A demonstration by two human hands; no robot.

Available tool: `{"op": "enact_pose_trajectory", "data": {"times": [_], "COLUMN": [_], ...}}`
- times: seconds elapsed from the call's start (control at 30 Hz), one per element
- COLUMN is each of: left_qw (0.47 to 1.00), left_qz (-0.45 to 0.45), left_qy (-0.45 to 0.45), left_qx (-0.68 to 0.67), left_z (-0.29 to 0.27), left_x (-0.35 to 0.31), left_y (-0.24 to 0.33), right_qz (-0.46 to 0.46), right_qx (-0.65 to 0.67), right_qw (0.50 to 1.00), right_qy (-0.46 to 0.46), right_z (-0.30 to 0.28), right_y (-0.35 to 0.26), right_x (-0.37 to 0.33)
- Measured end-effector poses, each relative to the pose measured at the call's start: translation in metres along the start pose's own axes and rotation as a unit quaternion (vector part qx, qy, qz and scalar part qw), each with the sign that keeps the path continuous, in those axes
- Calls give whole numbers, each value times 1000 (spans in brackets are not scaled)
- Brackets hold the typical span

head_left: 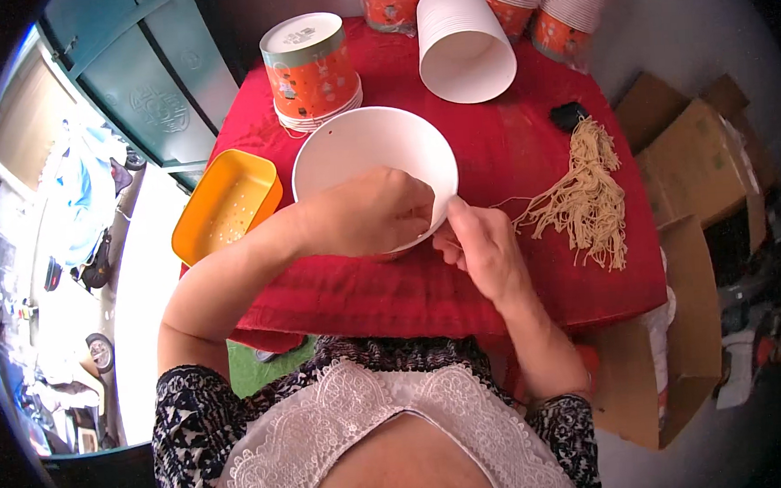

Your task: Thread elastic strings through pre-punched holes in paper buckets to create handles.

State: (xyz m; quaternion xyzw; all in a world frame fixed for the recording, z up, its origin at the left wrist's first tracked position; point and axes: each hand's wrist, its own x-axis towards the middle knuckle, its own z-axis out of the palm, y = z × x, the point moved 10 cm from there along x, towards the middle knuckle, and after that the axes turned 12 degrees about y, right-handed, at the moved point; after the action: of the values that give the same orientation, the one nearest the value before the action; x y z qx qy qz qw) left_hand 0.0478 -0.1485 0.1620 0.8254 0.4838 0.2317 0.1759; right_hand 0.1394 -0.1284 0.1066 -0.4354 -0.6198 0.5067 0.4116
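Note:
A white paper bucket (pixel 349 148) stands mouth up in front of me, with a small dark hole high in its inner wall. My left hand (pixel 371 211) reaches over the near rim into it, fingers curled; whatever they pinch is hidden. Outside the right side of the rim, my right hand (pixel 482 245) is closed, its thumb tip beside the edge. What sits between its fingers does not show. A bundle of beige cords (pixel 589 200) lies to the right, a loose strand trailing toward my right hand.
A red cloth (pixel 394 302) covers the table. At left sits a yellow tray (pixel 266 184) with small white bits inside. Upturned orange-printed buckets (pixel 309 83) and a white bucket stack (pixel 468 56) are behind. A black item (pixel 568 116) touches the cords. Cardboard boxes (pixel 698 162) stand right.

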Motion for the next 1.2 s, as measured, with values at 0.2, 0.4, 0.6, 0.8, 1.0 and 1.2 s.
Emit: {"op": "enact_pose_trajectory", "data": {"times": [0.2,0.4,0.6,0.8,1.0,1.2], "left_qw": [990,986,920,904,922,918], "left_qz": [12,32,21,-41,-51,-45], "left_qy": [51,129,224,255,249,221], "left_qx": [128,100,322,341,290,328], "left_z": [-7,-13,-5,25,52,65], "left_x": [-8,0,20,22,23,25], "left_y": [6,-5,-51,-95,-107,-117], "right_qz": [119,81,99,151,57,-261], "right_qx": [2,7,118,151,-161,-565], "right_qw": [977,991,987,976,985,783], "right_qy": [-179,-102,-50,-36,-8,-6], "right_z": [24,34,45,52,32,56], "right_y": [13,15,44,87,109,27], "right_x": [7,35,79,103,132,69]}}
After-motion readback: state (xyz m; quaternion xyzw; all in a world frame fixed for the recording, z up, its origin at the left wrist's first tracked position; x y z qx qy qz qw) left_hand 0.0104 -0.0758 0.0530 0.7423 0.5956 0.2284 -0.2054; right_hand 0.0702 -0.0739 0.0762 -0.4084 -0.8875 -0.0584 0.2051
